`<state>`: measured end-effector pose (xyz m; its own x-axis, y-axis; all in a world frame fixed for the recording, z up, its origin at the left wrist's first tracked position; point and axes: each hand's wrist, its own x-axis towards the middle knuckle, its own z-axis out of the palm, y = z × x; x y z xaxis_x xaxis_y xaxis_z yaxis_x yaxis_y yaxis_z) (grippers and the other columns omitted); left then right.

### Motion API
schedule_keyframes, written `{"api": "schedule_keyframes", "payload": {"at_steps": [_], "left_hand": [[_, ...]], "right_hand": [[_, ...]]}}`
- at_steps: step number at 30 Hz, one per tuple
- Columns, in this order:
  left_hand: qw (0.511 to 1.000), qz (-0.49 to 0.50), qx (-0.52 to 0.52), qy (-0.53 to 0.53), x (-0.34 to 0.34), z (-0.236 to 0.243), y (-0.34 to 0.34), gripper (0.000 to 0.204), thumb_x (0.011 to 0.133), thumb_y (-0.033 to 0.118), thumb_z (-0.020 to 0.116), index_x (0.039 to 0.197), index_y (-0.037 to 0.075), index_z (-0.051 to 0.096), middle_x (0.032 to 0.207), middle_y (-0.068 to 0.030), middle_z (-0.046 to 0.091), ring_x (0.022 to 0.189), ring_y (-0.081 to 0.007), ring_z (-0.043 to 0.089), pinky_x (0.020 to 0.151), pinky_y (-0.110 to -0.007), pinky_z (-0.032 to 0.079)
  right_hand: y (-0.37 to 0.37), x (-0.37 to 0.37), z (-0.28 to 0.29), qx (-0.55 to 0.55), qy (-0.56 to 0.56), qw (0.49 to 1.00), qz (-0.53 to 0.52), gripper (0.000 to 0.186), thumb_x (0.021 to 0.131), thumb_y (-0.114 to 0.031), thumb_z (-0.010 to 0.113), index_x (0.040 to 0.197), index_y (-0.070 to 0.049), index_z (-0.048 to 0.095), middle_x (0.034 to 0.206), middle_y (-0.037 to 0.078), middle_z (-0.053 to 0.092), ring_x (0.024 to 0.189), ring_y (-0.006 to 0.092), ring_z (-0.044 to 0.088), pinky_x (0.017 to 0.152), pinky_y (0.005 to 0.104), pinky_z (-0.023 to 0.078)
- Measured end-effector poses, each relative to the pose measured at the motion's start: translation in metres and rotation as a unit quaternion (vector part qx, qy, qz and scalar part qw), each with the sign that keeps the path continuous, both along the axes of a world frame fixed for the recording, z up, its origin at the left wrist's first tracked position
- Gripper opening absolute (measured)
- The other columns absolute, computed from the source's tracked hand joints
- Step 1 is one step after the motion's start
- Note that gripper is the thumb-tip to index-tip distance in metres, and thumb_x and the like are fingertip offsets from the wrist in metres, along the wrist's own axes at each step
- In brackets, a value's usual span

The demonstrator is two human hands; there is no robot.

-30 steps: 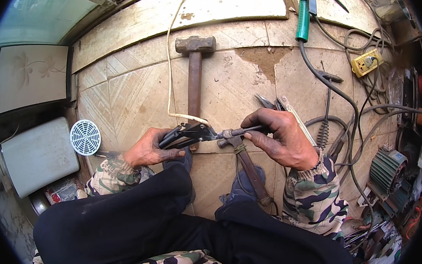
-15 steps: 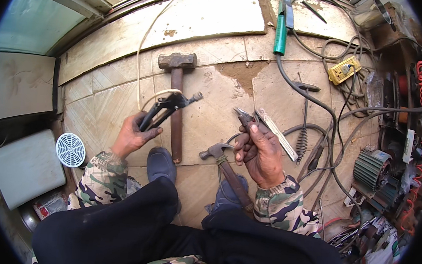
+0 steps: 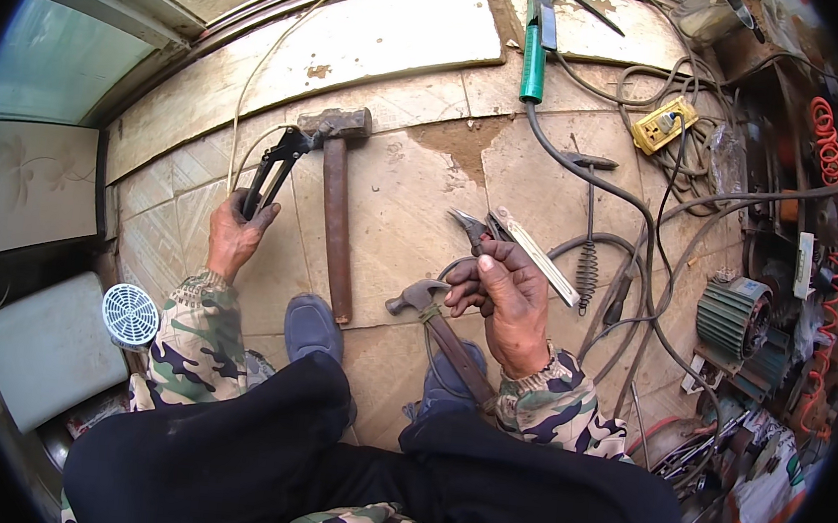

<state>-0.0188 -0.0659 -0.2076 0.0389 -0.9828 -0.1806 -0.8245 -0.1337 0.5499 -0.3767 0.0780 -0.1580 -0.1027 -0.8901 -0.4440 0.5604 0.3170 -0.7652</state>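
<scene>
L head cam, fisheye, dwn-facing

Black metal piece [image 3: 275,167] with two slim arms
I see it tilted, upper end leaning right, lower end gripped in my left hand [image 3: 232,242].

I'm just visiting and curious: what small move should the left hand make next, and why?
Perhaps steady the black metal piece against the sledgehammer head: the left hand holds it, and its far end overlaps that head in view, though contact is unclear.
</scene>
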Motion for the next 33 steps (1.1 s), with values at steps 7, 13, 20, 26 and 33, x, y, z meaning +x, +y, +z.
{"api": "schedule_keyframes", "payload": {"at_steps": [7,13,20,26,33], "left_hand": [[0.999,-0.01,-0.004,-0.049,0.002,0.002,-0.001,0.049,0.082,0.038,0.082,0.106,-0.003,0.07,0.085,-0.0175,0.073,0.076,-0.0312,0.071,0.072,-0.039,0.054],[0.99,-0.03,-0.025,-0.139,0.001,0.023,0.013,0.046,0.082,0.031,0.081,0.112,-0.001,0.068,0.1,-0.0202,0.071,0.09,-0.035,0.069,0.084,-0.042,0.054],[0.976,-0.154,0.047,0.15,-0.057,0.057,0.057,0.026,0.093,0.012,0.072,0.115,-0.001,0.068,0.105,-0.0121,0.071,0.092,-0.0199,0.068,0.083,-0.032,0.055],[0.838,-0.148,0.285,0.441,-0.124,0.066,0.079,0.037,0.097,0.019,0.07,0.127,-0.003,0.064,0.115,-0.0105,0.069,0.095,-0.0124,0.065,0.081,-0.028,0.055],[0.829,-0.164,0.175,0.505,-0.142,0.052,0.087,0.023,0.094,0.013,0.073,0.114,0.001,0.072,0.111,-0.0101,0.069,0.096,-0.015,0.066,0.081,-0.028,0.055]], "right_hand": [[0.001,0.006,0.004,-0.019,0.057,0.998,0.02,0.023,0.105,-0.018,0.055,0.112,0.004,0.052,0.093,0.018,0.07,0.076,0.0207,0.072,0.064,0.0285,0.059],[0.001,0.009,0.003,-0.016,0.046,0.999,0.017,0.023,0.105,-0.018,0.054,0.112,0.004,0.052,0.093,0.018,0.07,0.077,0.0204,0.072,0.066,0.0283,0.059],[0.002,0.027,-0.002,-0.01,-0.008,0.999,0.043,0.022,0.106,-0.017,0.053,0.114,0.003,0.047,0.099,0.023,0.069,0.083,0.0236,0.072,0.073,0.0324,0.06],[0.012,0.045,-0.008,-0.052,-0.089,0.993,0.06,0.023,0.105,-0.015,0.054,0.119,0.0,0.045,0.105,0.024,0.069,0.091,0.0275,0.072,0.079,0.0368,0.06],[0.02,0.046,-0.014,-0.026,-0.043,0.998,0.048,0.023,0.102,-0.009,0.06,0.119,0.004,0.054,0.101,0.015,0.07,0.091,0.0176,0.069,0.083,0.03,0.056]]}}
